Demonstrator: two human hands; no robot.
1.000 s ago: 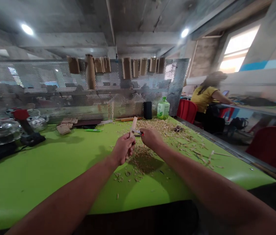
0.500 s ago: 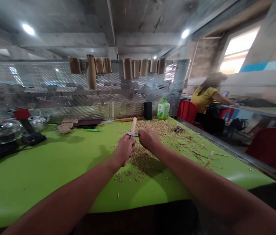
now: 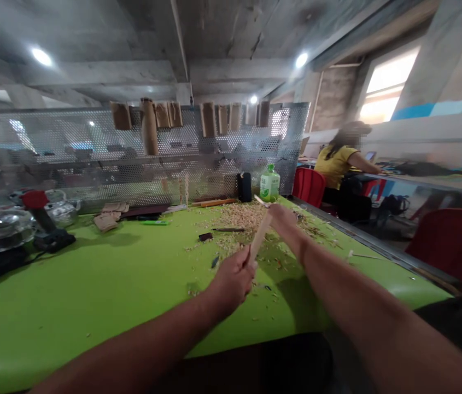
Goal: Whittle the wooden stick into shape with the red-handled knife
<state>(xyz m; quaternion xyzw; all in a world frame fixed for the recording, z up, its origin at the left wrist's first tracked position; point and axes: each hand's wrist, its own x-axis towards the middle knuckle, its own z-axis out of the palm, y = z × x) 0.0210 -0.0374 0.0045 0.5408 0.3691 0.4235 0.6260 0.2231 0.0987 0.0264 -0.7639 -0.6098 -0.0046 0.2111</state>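
A craft workshop: pale shavings [image 3: 237, 215] litter the green worktable [image 3: 91, 290], a perforated metal screen [image 3: 91, 180] carries what are probably bamboo sections [image 3: 148, 128], and a cordless power tool [image 3: 42, 219] stands beneath bare concrete beams [image 3: 103, 71].

Wooden strip [image 3: 261, 236]: pale, flat, narrow and straight-sided.
Strip pose: held in the air, slanting up and rightward from the left hand [image 3: 234, 278], its far end meeting the right hand [image 3: 282, 216].
Knife [image 3: 261, 202]: gripped in the right hand (handle mostly hidden), its slim, light blade pointing up and left beyond the strip.
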